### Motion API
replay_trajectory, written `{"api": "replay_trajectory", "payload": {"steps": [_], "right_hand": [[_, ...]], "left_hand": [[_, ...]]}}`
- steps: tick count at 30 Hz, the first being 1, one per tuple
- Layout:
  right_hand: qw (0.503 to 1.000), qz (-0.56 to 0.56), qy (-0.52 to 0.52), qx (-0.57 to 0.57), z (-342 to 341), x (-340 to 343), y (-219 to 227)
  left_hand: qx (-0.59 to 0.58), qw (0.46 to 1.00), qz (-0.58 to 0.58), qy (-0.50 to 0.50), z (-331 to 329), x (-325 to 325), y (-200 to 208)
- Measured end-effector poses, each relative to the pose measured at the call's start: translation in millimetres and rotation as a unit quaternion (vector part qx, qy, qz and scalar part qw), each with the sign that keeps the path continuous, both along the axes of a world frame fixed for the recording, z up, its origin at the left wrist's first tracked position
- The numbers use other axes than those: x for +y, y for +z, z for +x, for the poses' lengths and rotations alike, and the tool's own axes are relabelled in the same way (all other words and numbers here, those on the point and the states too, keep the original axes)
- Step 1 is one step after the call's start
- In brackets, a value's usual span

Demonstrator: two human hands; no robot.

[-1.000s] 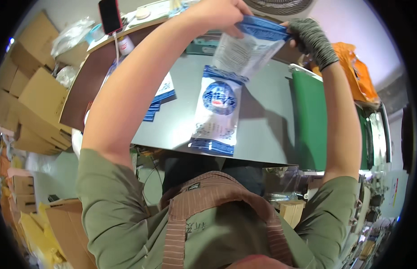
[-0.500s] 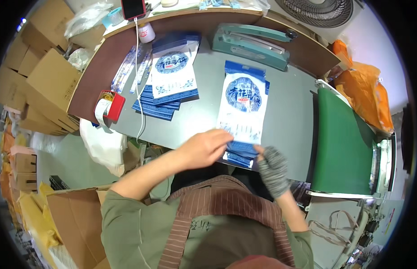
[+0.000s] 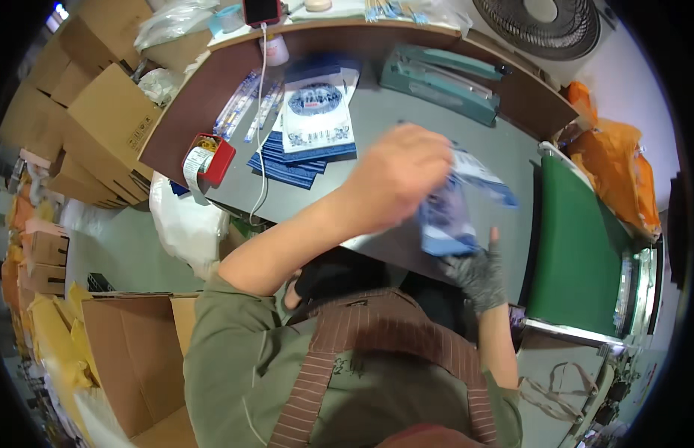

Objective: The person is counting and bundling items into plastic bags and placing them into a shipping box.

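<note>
My left hand (image 3: 401,175) is raised over the grey table (image 3: 384,119) and grips the top of a blue and white pouch (image 3: 445,216), which is blurred. My right hand (image 3: 478,275), in a grey fingerless glove, holds the pouch's lower end from below. A stack of flat blue and white pouches (image 3: 311,127) lies further back on the table, to the left of my hands.
A teal sealing machine (image 3: 444,78) stands at the back of the table, a green conveyor belt (image 3: 575,239) runs along the right. A red box (image 3: 207,158) and a white cable sit near the left edge. Cardboard boxes (image 3: 100,127) stand on the left. A fan (image 3: 541,22) is at the back.
Both hands came down from high up to the pouches at the table's front edge, then lifted one pouch off it; the pouch is now held up between both hands.
</note>
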State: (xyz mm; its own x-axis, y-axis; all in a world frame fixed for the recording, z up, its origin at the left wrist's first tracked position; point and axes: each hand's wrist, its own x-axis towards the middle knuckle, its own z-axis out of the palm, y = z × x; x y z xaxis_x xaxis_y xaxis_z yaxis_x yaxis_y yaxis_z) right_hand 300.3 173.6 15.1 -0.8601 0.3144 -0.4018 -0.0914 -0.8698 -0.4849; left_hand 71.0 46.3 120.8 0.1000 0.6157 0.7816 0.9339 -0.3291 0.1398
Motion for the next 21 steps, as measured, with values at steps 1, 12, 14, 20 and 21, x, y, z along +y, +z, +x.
{"api": "replay_trajectory", "payload": {"steps": [1, 12, 14, 20, 21], "right_hand": [[0.998, -0.045, -0.01, 0.046, -5, 4, -6], [0.979, 0.009, 0.194, -0.067, -38, -62, 52], [0.973, 0.068, 0.208, -0.076, -53, -74, 70], [0.858, 0.244, 0.453, 0.011, -173, -198, 65], [0.815, 0.316, 0.481, 0.064, -181, -222, 84]], "left_hand": [[0.013, 0.998, -0.014, -0.059, 11, 6, 14], [-0.226, 0.912, -0.282, -0.192, 97, -146, 1], [-0.41, 0.901, -0.137, 0.043, 101, -181, 8], [-0.843, 0.498, 0.205, 0.004, 93, -298, -31], [-0.83, 0.5, 0.247, 0.025, 95, -306, -20]]}}
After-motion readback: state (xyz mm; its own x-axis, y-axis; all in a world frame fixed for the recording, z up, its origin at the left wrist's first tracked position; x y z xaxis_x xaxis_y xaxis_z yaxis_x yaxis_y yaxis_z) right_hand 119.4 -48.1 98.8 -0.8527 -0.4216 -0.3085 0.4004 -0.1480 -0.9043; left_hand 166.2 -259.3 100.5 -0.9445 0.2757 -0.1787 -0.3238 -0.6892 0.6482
